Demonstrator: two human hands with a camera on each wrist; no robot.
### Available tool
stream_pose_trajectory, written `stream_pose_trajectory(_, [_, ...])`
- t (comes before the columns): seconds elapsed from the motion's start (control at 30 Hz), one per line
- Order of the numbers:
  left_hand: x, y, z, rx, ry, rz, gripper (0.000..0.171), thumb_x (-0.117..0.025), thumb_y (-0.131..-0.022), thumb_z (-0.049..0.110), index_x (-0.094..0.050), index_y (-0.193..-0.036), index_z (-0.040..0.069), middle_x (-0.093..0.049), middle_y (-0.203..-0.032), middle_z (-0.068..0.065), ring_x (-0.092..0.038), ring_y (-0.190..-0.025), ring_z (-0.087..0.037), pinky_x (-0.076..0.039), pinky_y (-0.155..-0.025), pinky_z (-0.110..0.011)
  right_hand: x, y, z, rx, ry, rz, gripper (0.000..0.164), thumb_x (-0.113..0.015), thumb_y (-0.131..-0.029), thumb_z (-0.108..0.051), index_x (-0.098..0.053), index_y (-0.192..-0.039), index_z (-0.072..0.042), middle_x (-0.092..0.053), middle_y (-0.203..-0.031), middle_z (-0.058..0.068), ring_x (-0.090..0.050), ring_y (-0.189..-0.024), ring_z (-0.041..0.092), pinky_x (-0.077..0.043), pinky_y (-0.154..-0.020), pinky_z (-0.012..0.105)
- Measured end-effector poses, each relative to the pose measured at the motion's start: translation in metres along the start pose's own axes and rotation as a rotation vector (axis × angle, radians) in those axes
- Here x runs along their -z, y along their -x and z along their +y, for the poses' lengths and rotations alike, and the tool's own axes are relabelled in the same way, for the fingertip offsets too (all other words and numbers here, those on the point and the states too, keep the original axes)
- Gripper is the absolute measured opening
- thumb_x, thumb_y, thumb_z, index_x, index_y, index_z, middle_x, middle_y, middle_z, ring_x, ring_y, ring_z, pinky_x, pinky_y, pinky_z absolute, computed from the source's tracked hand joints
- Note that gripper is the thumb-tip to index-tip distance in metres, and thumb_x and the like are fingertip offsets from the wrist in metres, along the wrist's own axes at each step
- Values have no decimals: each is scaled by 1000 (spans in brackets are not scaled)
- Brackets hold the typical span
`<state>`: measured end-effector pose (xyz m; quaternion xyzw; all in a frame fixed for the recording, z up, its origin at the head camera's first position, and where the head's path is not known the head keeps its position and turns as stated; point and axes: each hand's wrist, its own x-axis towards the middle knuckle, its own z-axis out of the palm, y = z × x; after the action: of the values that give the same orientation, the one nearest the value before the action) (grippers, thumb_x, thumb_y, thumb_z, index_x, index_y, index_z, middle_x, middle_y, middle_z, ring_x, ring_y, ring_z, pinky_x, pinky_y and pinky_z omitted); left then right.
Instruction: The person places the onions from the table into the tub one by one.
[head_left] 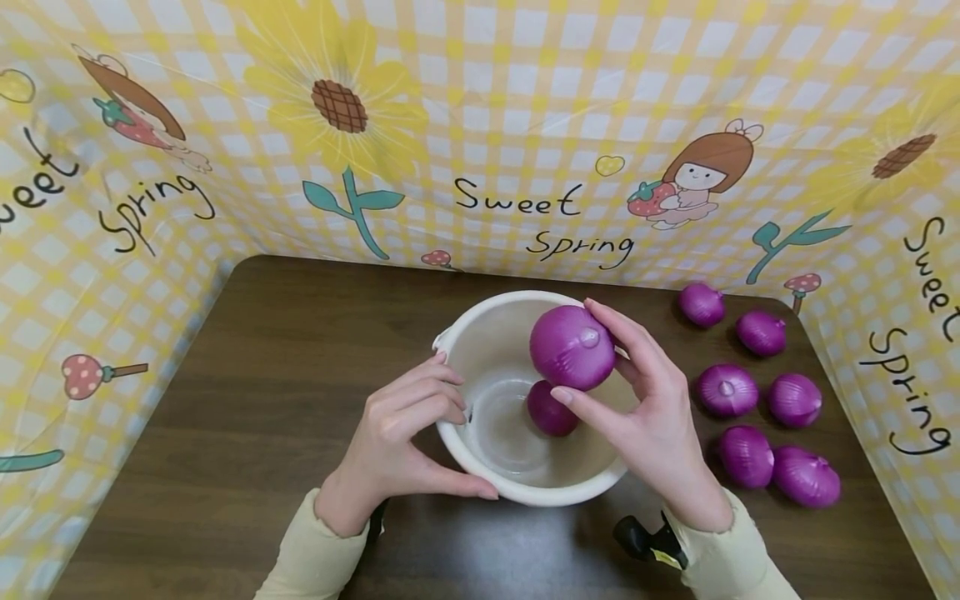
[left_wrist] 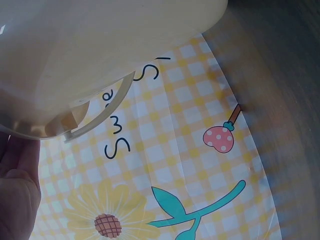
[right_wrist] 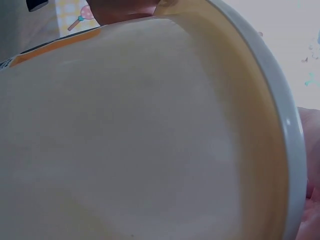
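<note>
A white bucket (head_left: 551, 496) stands on the table, its mouth facing up. My left hand (head_left: 408, 433) grips its left rim, fingers over the edge and thumb along the near outside. Above the opening, my right hand (head_left: 648, 408) holds a purple onion (head_left: 570, 342) between thumb and fingers. Deeper inside lies another purple onion (head_left: 551, 412), partly covered by the held one. In the left wrist view the bucket's outer wall (left_wrist: 100, 50) and its curved handle (left_wrist: 112, 107) show, with part of a hand (left_wrist: 20, 195) at the left edge. The bucket wall (right_wrist: 140, 130) fills most of the right wrist view.
Several purple onions (head_left: 726, 390) lie in a loose group on the right side of the dark wooden table (head_left: 225, 433). A yellow checked cloth (head_left: 495, 100) hangs around the back and sides. A black wrist-camera piece (head_left: 637, 537) sits by the right sleeve.
</note>
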<state>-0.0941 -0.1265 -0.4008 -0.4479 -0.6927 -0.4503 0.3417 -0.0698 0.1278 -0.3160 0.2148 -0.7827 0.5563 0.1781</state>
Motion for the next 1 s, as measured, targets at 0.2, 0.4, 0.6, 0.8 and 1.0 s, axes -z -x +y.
stream_pose_trajectory(0.2, [0, 1, 0, 3, 0, -2, 62, -96, -58, 57, -61, -74, 9, -62, -80, 0, -66, -90, -25, -49, -102, -58, -1, -1, -2, 11, 7, -14, 83, -84, -68, 22, -52, -142, 5, -55, -143, 8, -58, -124, 26, -52, -101, 34])
stream_pose_trajectory(0.4, [0, 1, 0, 1, -1, -1, 62, -96, -58, 58, -61, -75, 9, -62, -80, 0, -66, -90, -25, -49, -102, -57, -2, -3, -4, 10, 9, -21, 81, -84, -68, 21, -52, -141, 7, -56, -142, 8, -58, -123, 26, -52, -101, 33])
stream_pose_trajectory(0.6, [0, 0, 0, -7, 2, 2, 62, -96, -58, 57, -61, -75, 9, -62, -80, -1, -65, -89, -26, -50, -102, -57, -3, -3, 0, 15, 12, -30, 82, -85, -68, 19, -53, -142, 4, -56, -141, 13, -59, -122, 25, -52, -101, 33])
stream_pose_trajectory(0.8, [0, 0, 0, -9, 2, 3, 62, -96, -58, 57, -61, -75, 9, -62, -80, -1, -65, -89, -26, -50, -102, -56, -1, 0, 16, 6, 22, -54, 85, -89, -71, 11, -55, -146, -10, -56, -142, 6, -59, -123, 24, -52, -101, 34])
stream_pose_trajectory(1.0, [0, 0, 0, -6, 3, 2, 62, -96, -58, 57, -61, -75, 9, -62, -80, -1, -66, -90, -26, -49, -102, -56, 0, 3, 30, -9, 51, -88, 87, -92, -72, 2, -54, -147, -21, -55, -143, -1, -59, -123, 22, -52, -101, 35])
